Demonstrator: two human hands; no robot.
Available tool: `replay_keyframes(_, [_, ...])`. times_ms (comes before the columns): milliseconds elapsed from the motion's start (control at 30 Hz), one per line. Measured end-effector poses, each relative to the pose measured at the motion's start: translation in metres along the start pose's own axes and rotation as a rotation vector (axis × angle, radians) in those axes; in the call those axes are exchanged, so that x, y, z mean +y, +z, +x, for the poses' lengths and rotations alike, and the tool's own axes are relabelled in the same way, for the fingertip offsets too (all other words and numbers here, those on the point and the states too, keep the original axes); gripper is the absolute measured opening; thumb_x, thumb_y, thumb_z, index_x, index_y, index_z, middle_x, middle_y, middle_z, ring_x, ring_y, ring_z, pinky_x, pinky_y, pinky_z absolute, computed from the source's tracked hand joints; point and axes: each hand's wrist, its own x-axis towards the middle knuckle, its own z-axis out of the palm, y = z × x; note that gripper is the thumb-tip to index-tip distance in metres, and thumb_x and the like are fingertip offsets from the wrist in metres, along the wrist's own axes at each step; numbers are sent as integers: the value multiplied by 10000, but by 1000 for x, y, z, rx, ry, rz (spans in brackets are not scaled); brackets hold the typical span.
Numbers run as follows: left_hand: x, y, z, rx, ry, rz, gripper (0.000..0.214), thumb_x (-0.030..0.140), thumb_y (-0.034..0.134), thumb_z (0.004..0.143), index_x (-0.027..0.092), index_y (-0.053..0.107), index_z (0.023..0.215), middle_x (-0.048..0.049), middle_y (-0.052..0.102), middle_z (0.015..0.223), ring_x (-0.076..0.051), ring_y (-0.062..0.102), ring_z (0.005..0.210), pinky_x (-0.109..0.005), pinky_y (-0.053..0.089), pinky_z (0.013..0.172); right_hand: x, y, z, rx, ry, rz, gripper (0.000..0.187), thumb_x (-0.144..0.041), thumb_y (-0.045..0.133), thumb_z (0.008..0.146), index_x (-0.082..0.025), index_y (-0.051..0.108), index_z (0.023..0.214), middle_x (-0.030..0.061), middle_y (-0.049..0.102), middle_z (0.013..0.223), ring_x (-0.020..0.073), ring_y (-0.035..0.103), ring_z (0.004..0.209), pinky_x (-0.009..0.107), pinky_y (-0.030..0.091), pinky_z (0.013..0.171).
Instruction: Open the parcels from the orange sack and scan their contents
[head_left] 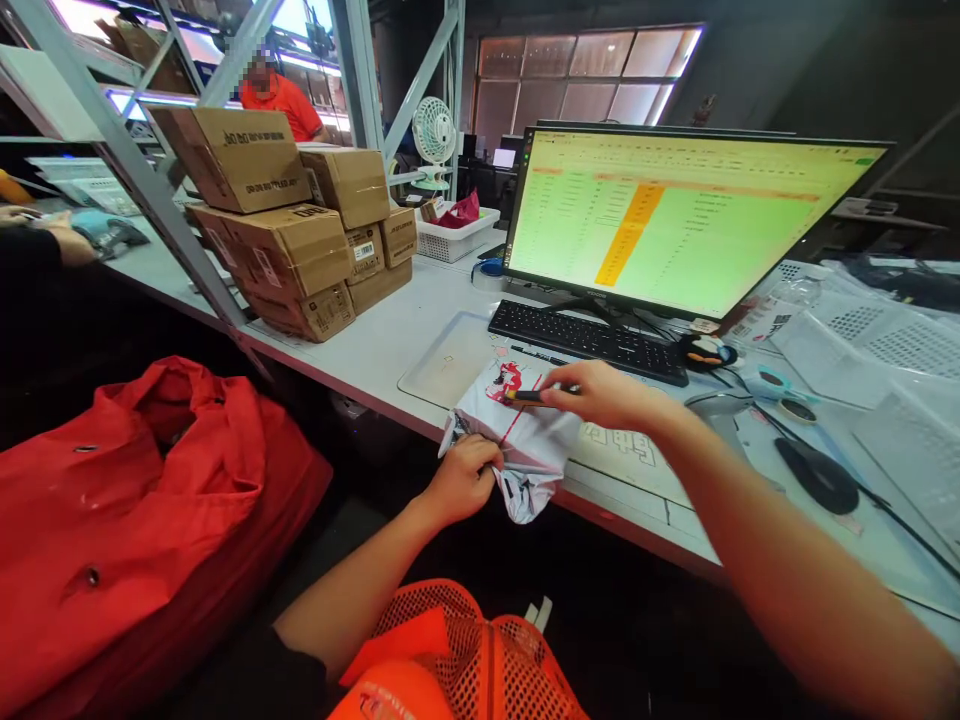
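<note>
A white plastic mailing bag (536,430) with red and black print lies over the table's front edge, its near end crumpled and hanging down. My left hand (466,474) is closed on the bag's near left edge. Above the bag, my right hand (600,393) grips a slim yellow-and-black tool, which looks like a utility knife (519,397). The tool's tip is at the red print; whether it touches the plastic I cannot tell. Beyond the bag lie a pen (538,355) and a black keyboard (589,338).
Stacked cardboard boxes (281,250) stand at the left beside a metal post (161,205). Behind the keyboard rises a monitor (675,220). A mouse (816,474), cables and clear plastic baskets (877,350) occupy the right. A red jacket (172,500) is at lower left. Another person's hand (71,243) shows far left.
</note>
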Motion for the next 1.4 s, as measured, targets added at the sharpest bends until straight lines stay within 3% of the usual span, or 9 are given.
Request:
replay_keyframes(200, [14, -21, 5, -172, 14, 56, 179, 51, 543, 801, 202, 631, 840, -52, 697, 859, -224, 635, 864, -344, 465, 812, 126, -11, -117, 157, 577, -280, 229, -481, 685, 811, -287, 792, 867, 81, 737, 812, 311, 673, 735, 446, 534, 702])
replay_keyframes(300, [34, -42, 22, -328, 0, 70, 79, 266, 602, 939, 206, 653, 949, -51, 726, 920, -221, 658, 842, -334, 465, 769, 153, 28, -154, 351, 662, -247, 396, -525, 580, 879, -272, 773, 1114, 99, 753, 917, 323, 690, 782, 469, 560, 744])
replay_keyframes(400, [48, -48, 49, -271, 38, 124, 188, 361, 565, 1006, 203, 664, 1022, -61, 732, 996, -226, 674, 920, -339, 483, 832, 150, 80, -157, 439, 628, -243, 511, -492, 468, 944, -190, 689, 1292, 143, 732, 1116, 331, 700, 933, 473, 567, 849])
replay_keyframes(533, [41, -32, 82, -166, 49, 371, 363, 395, 702, 935, 159, 645, 1206, -139, 681, 1231, -315, 600, 1165, -434, 468, 996, 132, 107, -133, 458, 627, -335, 507, -405, 428, 970, -111, 666, 1309, 203, 677, 1179, 377, 649, 1078, 521, 529, 964])
replay_keyframes(733, [26, -14, 86, -182, 93, 484, 185, 333, 631, 978, 161, 668, 1034, -133, 689, 1064, -301, 582, 1048, -426, 458, 913, 92, 58, -70, 604, 283, -177, 394, -377, 477, 986, -183, 675, 1266, 155, 669, 1232, 316, 616, 1170, 445, 479, 1066])
replay_keyframes(933, [20, -13, 83, -146, 223, 423, 304, 276, 463, 1012, 193, 632, 772, -91, 662, 791, -259, 599, 880, -397, 435, 832, 34, 60, 30, 406, -131, -15, 380, -308, 584, 964, -176, 668, 1311, 145, 647, 1325, 293, 590, 1229, 454, 457, 1094])
replay_keyframes(1100, [14, -15, 82, -88, 247, 373, 431, 311, 359, 1007, 229, 566, 637, -83, 612, 657, -222, 572, 704, -383, 426, 755, 13, 87, 84, 179, -243, -69, 364, -299, 558, 1014, -169, 666, 1336, 140, 646, 1367, 292, 508, 1315, 467, 406, 1130])
replay_keyframes(1300, [57, -8, 30, -101, 380, 368, 397, 367, 466, 1014, 218, 591, 668, -46, 589, 594, -195, 555, 607, -360, 340, 604, 22, 84, 91, 257, -63, -152, 367, -397, 444, 1077, -168, 717, 1165, 129, 679, 1218, 284, 547, 1121, 420, 409, 1043])
replay_keyframes(1400, [53, 7, -16, -62, 226, 345, 363, 340, 481, 1025, 201, 591, 708, -36, 615, 625, -173, 549, 588, -342, 322, 581, 25, 85, 92, 277, -27, -159, 358, -389, 436, 1078, -184, 725, 1123, 126, 682, 1177, 282, 544, 1071, 402, 403, 1001])
